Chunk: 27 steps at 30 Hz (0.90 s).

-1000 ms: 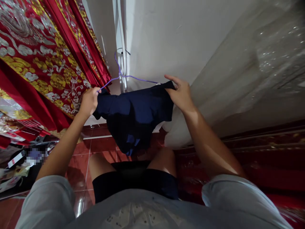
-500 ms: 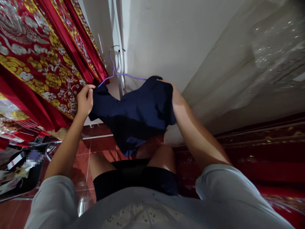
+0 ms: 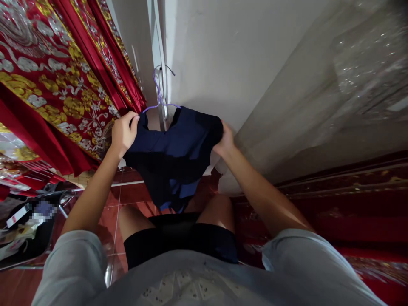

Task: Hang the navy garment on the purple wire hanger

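Observation:
A dark navy short-sleeved top [image 3: 178,144] hangs in front of me on a purple wire hanger [image 3: 159,95]. My left hand [image 3: 125,131] is closed on the top's left shoulder, thumb and fingers pinching the cloth beside the hanger's arm. At the other side, my right hand [image 3: 225,140] grips the edge of the right sleeve, its fingers partly hidden by the fabric. The hanger's hook lies at a white upright rail [image 3: 162,51]. Much of the hanger's right arm is inside the top, and the lower hem hangs in folds above my knees.
Red cloth with gold and silver patterns [image 3: 73,97] hangs at the left. A black chair [image 3: 38,238] at lower left bears small items. A pale wall [image 3: 223,51] rises ahead, with clear plastic sheeting [image 3: 366,72] at the right. Red tiles [image 3: 132,191] cover the floor.
My right hand has moved from the top's shoulder down to the sleeve edge. My left hand has shifted slightly right, and the hanger has moved a little right with the top.

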Each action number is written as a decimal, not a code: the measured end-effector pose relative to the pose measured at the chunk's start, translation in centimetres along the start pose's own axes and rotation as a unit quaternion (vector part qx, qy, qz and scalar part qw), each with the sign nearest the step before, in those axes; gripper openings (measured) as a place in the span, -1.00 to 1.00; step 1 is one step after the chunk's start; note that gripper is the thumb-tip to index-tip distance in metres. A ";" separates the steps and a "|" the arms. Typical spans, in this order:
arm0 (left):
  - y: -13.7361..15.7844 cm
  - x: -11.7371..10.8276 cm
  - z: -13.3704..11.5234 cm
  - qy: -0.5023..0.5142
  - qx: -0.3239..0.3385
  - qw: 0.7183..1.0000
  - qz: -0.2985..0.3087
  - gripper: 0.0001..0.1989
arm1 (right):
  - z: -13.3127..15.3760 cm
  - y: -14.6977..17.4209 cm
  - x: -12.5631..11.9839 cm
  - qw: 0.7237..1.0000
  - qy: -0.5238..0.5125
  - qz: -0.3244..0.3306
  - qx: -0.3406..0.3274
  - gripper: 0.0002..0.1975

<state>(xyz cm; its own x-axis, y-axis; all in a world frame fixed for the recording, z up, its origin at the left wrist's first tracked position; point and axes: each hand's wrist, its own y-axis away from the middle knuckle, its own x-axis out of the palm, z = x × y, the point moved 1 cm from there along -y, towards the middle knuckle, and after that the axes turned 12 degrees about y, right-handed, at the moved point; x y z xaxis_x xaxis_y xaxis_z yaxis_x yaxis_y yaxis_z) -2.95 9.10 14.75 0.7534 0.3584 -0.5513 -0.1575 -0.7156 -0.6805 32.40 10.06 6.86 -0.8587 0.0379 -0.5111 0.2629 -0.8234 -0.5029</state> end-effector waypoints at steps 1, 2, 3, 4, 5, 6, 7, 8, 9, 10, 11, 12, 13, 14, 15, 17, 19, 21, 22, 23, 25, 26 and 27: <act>0.0 0.1 0.0 0.000 -0.002 1.000 -0.008 -0.74 | 0.0 -0.2 -1.0 0.999 -0.011 -0.027 0.017 -0.06; 0.0 0.2 0.1 0.003 -0.002 1.000 -0.017 -0.75 | 0.3 -0.6 -2.0 0.997 -0.023 -0.059 0.040 -0.06; -0.1 0.2 0.3 0.008 0.000 1.000 -0.026 -0.76 | 0.9 -1.0 -3.0 0.994 -0.034 -0.087 0.064 -0.07; -0.3 0.2 0.6 0.013 0.002 0.999 -0.033 -0.78 | 1.8 -1.5 -3.8 0.989 -0.041 -0.114 0.087 -0.08; -0.4 0.1 0.9 0.017 0.005 0.999 -0.037 -0.81 | 3.0 -2.0 -4.5 0.984 -0.042 -0.138 0.108 -0.07; -0.5 0.0 1.2 0.020 0.006 0.999 -0.036 -0.84 | 4.4 -2.4 -4.8 0.980 -0.038 -0.153 0.121 -0.05; -0.6 -0.2 1.5 0.023 0.006 0.999 -0.030 -0.87 | 5.9 -2.6 -5.0 0.979 -0.029 -0.158 0.125 -0.02; -0.6 -0.4 1.8 0.025 0.004 0.999 -0.023 -0.89 | 7.3 -2.6 -4.9 0.980 -0.026 -0.150 0.125 -0.01; -0.5 -0.6 2.1 0.030 0.001 0.999 -0.019 -0.89 | 8.6 -2.5 -4.6 0.984 -0.036 -0.126 0.120 0.00; -0.4 -0.7 2.2 0.039 -0.002 0.999 -0.021 -0.89 | 9.7 -2.1 -4.1 0.989 -0.063 -0.081 0.109 0.00; -0.1 -0.8 2.3 0.055 -0.005 0.998 -0.028 -0.90 | 10.5 -1.6 -3.4 0.991 -0.103 -0.010 0.090 -0.04; 0.1 -0.8 2.2 0.078 -0.007 0.996 -0.036 -0.93 | 11.1 -1.0 -2.5 0.985 -0.144 0.075 0.065 -0.10; 0.5 -0.7 1.9 0.105 -0.009 0.994 -0.042 -0.96 | 11.3 -0.4 -1.6 0.970 -0.177 0.159 0.041 -0.19; 0.8 -0.5 1.5 0.132 -0.011 0.990 -0.044 -0.94 | 11.2 0.2 -0.6 0.954 -0.197 0.226 0.022 -0.29; 1.2 -0.2 1.0 0.155 -0.013 0.987 -0.040 -0.91 | 10.8 0.8 0.6 0.942 -0.202 0.268 0.010 -0.38; 1.9 0.6 -0.6 0.190 -0.010 0.982 -0.013 -0.87 | 9.3 1.6 3.0 0.949 -0.170 0.267 0.007 -0.41; 2.5 1.7 -2.8 0.220 0.001 0.975 0.035 -0.85 | 7.3 2.4 5.6 0.976 -0.092 0.197 0.002 -0.24; 3.1 3.1 -5.2 0.261 0.021 0.960 0.100 -0.83 | 5.7 3.0 8.1 0.993 0.014 0.119 -0.019 0.00; 3.4 3.9 -6.5 0.285 0.034 0.949 0.127 -0.83 | 5.1 3.2 9.1 0.994 0.058 0.091 -0.033 0.07; 3.7 4.7 -7.7 0.310 0.046 0.938 0.149 -0.83 | 4.6 3.4 10.0 0.992 0.093 0.073 -0.049 0.08; 4.0 6.3 -9.5 0.362 0.061 0.915 0.168 -0.83 | 4.2 3.4 11.3 0.986 0.133 0.061 -0.075 -0.06; 4.1 7.0 -10.1 0.388 0.062 0.905 0.164 -0.83 | 4.1 3.3 11.7 0.985 0.142 0.057 -0.082 -0.14; 4.1 7.6 -10.4 0.412 0.060 0.896 0.155 -0.83 | 4.0 3.2 11.8 0.985 0.144 0.052 -0.084 -0.18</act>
<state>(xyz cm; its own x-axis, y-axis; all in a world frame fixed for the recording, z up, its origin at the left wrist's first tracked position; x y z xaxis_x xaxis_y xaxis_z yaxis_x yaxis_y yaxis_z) 8.78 2.68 12.74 0.8690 -0.4466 -0.2129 -0.4715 -0.6172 -0.6298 21.33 5.58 2.03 -0.6697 0.1363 -0.7300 0.4327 -0.7274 -0.5327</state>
